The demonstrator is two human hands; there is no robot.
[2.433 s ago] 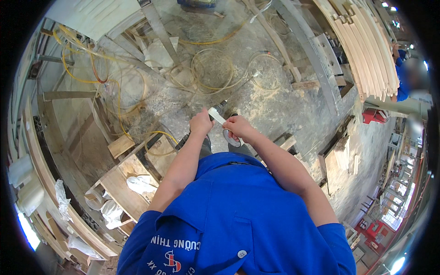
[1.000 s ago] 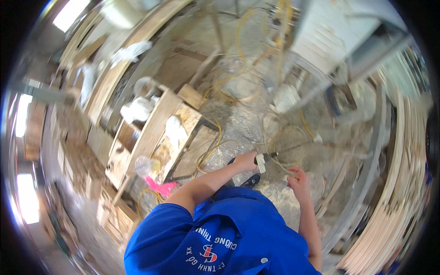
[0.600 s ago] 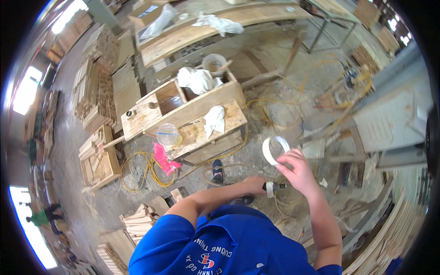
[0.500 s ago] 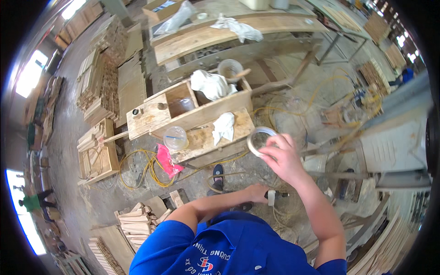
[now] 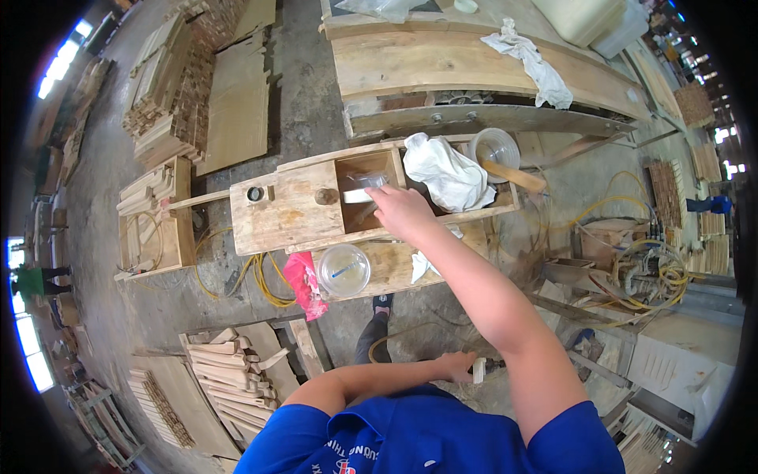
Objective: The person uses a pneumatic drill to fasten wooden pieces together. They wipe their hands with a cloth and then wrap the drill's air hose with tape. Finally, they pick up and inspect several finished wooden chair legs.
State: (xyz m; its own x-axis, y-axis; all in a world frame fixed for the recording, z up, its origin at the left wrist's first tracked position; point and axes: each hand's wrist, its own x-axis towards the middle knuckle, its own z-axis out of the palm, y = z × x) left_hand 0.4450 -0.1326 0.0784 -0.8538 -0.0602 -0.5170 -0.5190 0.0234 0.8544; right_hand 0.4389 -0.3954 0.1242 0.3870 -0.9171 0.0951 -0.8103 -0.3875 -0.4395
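Observation:
My right hand [image 5: 404, 213] reaches over the wooden box [image 5: 288, 209], fingers closed on a white ring like a tape roll [image 5: 359, 195], seen edge-on. The ring is at the box's open middle compartment, where a clear plastic bag [image 5: 371, 180] lies. Close to my body, my left hand [image 5: 456, 366] is closed around a dark tool with a white band [image 5: 479, 370]; its kind is unclear. A bunched white cloth [image 5: 448, 172] fills the compartment right of my right hand. A clear tub [image 5: 495, 150] with a wooden-handled tool [image 5: 515, 175] sits at the box's right end.
A clear plastic cup [image 5: 343, 270] and a white rag [image 5: 424, 267] rest on the lower plank beside a pink bag [image 5: 304, 284]. Beyond is a long workbench [image 5: 418, 67]. Yellow hoses [image 5: 264, 276] cross the floor; wooden pieces [image 5: 233, 375] are stacked at left.
My right hand has moved forward and left with the white ring, from in front of me to over the box. My left hand stays low with its tool. The view has shifted.

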